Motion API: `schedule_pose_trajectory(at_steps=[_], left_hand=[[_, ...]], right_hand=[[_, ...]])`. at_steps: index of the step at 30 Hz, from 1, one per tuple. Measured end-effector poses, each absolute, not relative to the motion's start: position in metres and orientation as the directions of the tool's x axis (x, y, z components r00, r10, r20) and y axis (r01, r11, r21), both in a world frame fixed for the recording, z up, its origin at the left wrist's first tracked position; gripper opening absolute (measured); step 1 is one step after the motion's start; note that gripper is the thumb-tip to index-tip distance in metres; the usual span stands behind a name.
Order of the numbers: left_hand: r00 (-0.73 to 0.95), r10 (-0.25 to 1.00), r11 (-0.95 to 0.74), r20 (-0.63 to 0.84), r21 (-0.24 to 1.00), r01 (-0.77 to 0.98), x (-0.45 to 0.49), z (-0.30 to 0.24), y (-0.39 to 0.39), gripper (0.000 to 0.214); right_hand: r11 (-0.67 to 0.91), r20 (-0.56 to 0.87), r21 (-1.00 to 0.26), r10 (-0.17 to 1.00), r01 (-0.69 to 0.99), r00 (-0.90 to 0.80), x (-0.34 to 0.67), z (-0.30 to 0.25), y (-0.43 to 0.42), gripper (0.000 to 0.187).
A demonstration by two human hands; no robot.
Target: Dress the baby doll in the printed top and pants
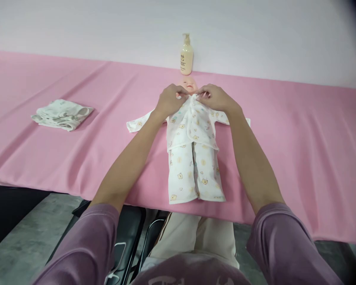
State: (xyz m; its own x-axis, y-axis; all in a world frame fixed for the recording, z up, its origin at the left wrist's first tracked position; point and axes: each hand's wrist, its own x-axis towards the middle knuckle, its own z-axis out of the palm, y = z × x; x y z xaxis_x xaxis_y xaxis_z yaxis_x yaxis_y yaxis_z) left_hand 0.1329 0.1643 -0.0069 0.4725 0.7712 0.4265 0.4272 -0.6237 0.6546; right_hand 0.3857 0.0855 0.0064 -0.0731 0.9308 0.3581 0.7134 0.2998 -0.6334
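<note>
A baby doll [190,84] lies on its back on the pink-covered table, its head toward the wall. It wears a white baby shirt [192,126] with small bear prints and matching trousers [182,172]. The shirt's front is drawn together, and its sleeves spread out to both sides. My left hand [172,99] pinches the shirt's collar at the left of the doll's neck. Across from it, my right hand [215,97] pinches the collar's right side. The fingertips of both hands nearly meet under the doll's chin.
A cream pump bottle [186,55] stands behind the doll's head, near the white wall. Folded white cloth [62,114] lies on the pink tablecloth [115,91] to the left. Below the table's front edge are a black chair [130,225] and a phone with a cable [118,255].
</note>
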Motion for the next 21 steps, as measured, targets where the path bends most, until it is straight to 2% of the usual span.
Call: schedule_pose_trajectory(at_steps=[4, 7, 11, 15, 21], left_hand=[[0.472, 0.748, -0.656, 0.467, 0.630, 0.415, 0.135, -0.007, 0.163, 0.013], [0.456, 0.733, -0.677, 0.505, 0.612, 0.409, 0.137, -0.010, 0.161, 0.016], [0.471, 0.704, -0.706, 0.531, 0.592, 0.388, 0.140, -0.014, 0.162, 0.017], [0.478, 0.692, -0.716, 0.541, 0.598, 0.361, 0.141, -0.018, 0.166, 0.018], [0.469, 0.698, -0.705, 0.541, 0.635, 0.316, 0.143, -0.022, 0.167, 0.015]], right_hand=[[0.292, 0.410, -0.681, 0.912, 0.672, 0.019, 0.379, 0.004, 0.092, 0.042], [0.311, 0.422, -0.784, 0.902, 0.537, 0.093, 0.365, -0.006, 0.093, 0.054], [0.297, 0.363, -0.892, 0.920, 0.341, 0.149, 0.352, -0.014, 0.094, 0.068], [0.255, 0.303, -0.936, 0.935, 0.244, 0.185, 0.349, -0.018, 0.095, 0.072], [0.174, 0.215, -0.961, 0.959, 0.215, 0.183, 0.351, -0.020, 0.096, 0.071]])
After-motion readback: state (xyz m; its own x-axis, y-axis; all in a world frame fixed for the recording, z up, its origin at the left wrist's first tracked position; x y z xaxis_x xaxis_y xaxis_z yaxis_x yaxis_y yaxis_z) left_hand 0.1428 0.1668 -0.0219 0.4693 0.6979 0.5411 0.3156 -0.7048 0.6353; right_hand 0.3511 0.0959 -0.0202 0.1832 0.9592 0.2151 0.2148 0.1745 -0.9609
